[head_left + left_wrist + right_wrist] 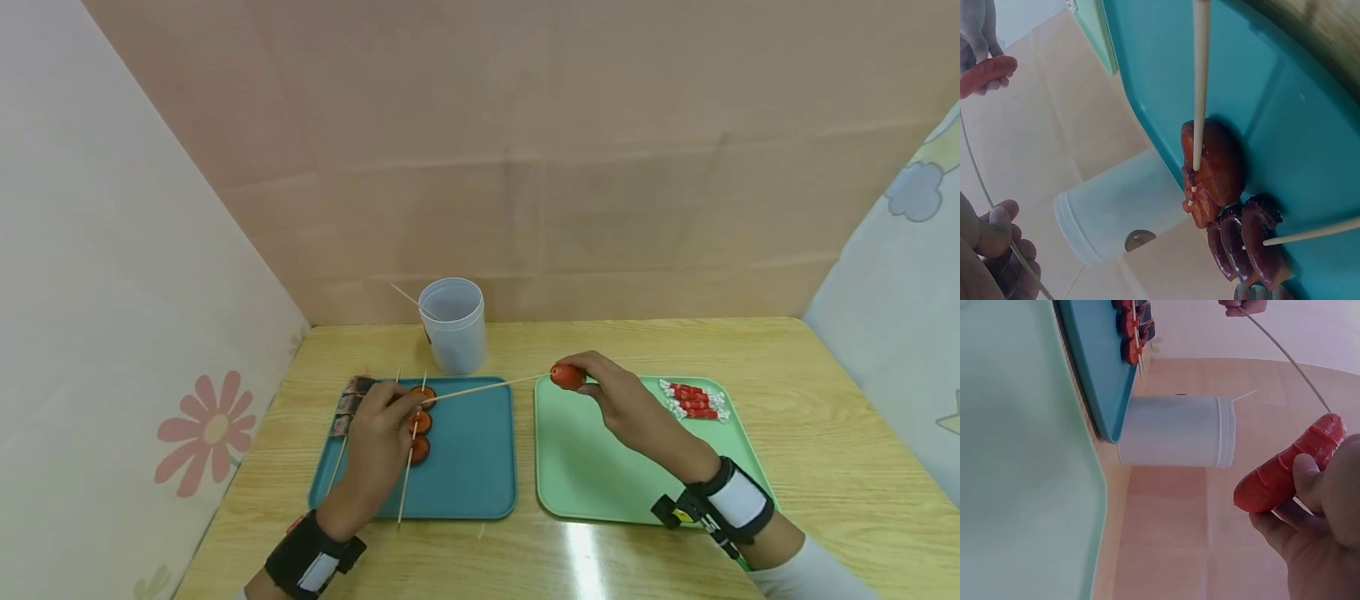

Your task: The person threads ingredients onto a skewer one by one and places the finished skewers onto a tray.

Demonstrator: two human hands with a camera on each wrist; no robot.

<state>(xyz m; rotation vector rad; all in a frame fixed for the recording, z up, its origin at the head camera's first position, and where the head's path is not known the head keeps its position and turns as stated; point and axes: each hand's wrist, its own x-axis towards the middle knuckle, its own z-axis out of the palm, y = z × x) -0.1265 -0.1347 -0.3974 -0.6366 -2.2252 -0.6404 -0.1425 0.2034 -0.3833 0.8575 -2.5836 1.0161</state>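
Note:
My left hand pinches a thin wooden skewer above the blue tray. The skewer points to the right, and its far tip meets the end of a red sausage. Fingers and thumb of my right hand grip that sausage in the air over the green tray's back left corner. Grooves cross the sausage in the right wrist view. Whether the tip has gone in cannot be told. Beneath my left hand lie loaded skewers, one with round reddish-brown pieces, another with dark purple pieces.
The blue tray lies at left, the green tray at right. Several small red pieces with white ends lie in the green tray's back right. Behind the blue tray stands a whitish plastic tub with a thin stick leaning in it.

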